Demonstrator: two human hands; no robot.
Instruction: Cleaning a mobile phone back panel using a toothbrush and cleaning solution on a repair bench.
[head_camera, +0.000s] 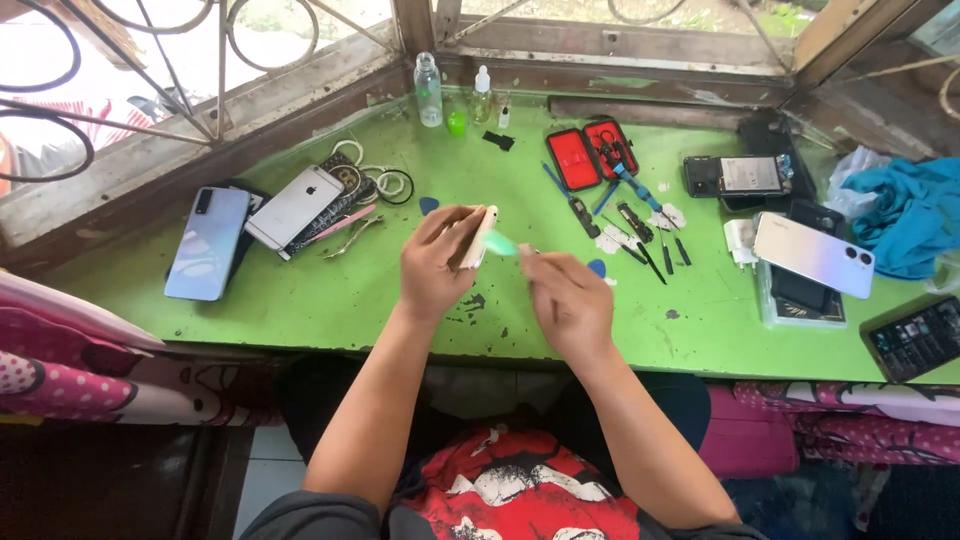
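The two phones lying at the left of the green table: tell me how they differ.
The light blue phone lies farthest left, straight on the green table; the silver phone rests partly on a patterned case.
The light blue phone looks longer, its back glossy and bluish; the silver phone looks shorter and matte grey-white.
The light blue phone runs nearly upright in the head view; the silver phone lies slanted.
Both lie back side up, untouched by the hands.

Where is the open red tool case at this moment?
In the head view, the open red tool case lies on the green table, right of centre near the window, beyond the right hand.
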